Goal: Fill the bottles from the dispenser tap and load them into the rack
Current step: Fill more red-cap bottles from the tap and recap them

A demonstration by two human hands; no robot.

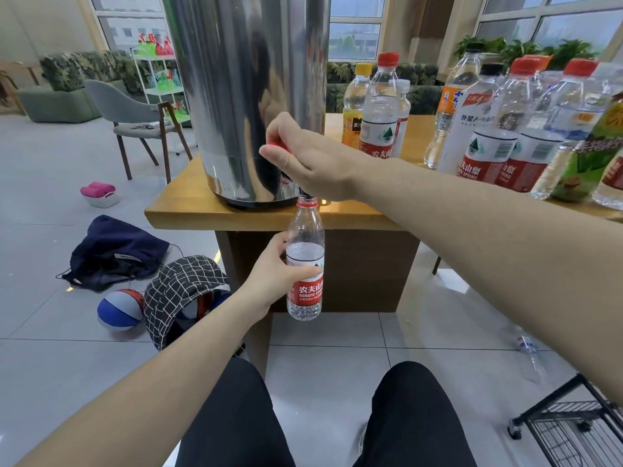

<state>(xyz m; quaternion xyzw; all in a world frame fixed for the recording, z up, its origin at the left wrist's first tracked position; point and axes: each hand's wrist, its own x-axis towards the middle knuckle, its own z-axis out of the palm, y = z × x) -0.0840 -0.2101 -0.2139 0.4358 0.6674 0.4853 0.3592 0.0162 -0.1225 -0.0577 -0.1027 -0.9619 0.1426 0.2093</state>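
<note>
Clear bottle (pixel 305 261) upright, neck under tap (pixel 305 193)

Both hands curl in grips, left hand (pixel 273 274) below right hand (pixel 303 156).

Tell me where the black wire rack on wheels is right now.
In the head view the black wire rack on wheels stands on the tiled floor at the bottom right corner, beside the person's right knee, below the wooden table.

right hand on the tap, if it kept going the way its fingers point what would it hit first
The right hand points left past the steel dispenser; beyond its red tap handle the way looks free, though depth is unclear.
</note>
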